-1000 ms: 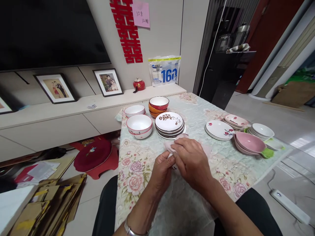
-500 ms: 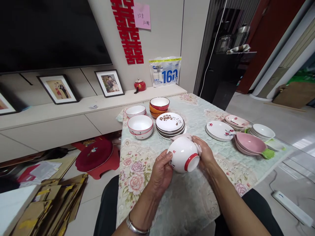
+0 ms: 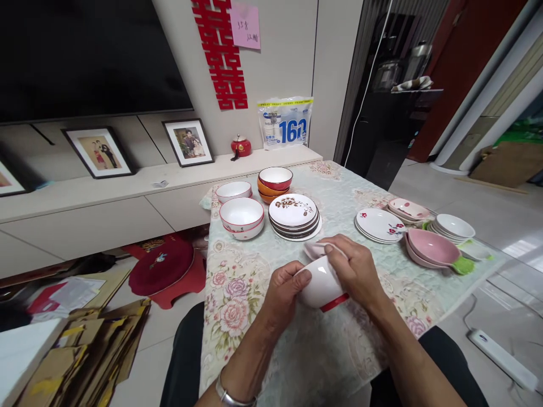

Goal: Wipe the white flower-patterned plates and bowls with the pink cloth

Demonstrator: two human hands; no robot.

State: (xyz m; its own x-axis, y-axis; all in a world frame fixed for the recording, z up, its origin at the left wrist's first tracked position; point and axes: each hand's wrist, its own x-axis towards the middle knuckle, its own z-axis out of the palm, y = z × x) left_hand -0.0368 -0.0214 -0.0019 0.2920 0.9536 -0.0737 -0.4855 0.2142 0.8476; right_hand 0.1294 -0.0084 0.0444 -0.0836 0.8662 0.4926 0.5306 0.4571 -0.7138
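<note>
Over the near part of the table, a white bowl (image 3: 320, 285) with a red foot is held tilted in the air. My left hand (image 3: 285, 291) is closed on its left side, thumb on the outer wall. With my right hand (image 3: 354, 268) I press a pale pink cloth (image 3: 320, 249) over the bowl's rim; the fingertips inside are hidden. Just beyond stands a stack of brown-flowered plates (image 3: 293, 212). Left of that are red-rimmed white bowls (image 3: 241, 216), and behind it a stack of orange and red bowls (image 3: 275, 182).
To the right sit flowered white plates (image 3: 379, 224), pink leaf-handled dishes (image 3: 432, 247) and small white bowls (image 3: 455, 225). A low cabinet (image 3: 106, 195) carries photo frames and a plastic pack (image 3: 286, 124). A red stool (image 3: 163, 268) and flattened cardboard (image 3: 85, 350) are on the floor at left.
The bowl has turned so its foot points lower and shows less. My right hand has moved up from the bowl's right side onto its rim with the cloth.
</note>
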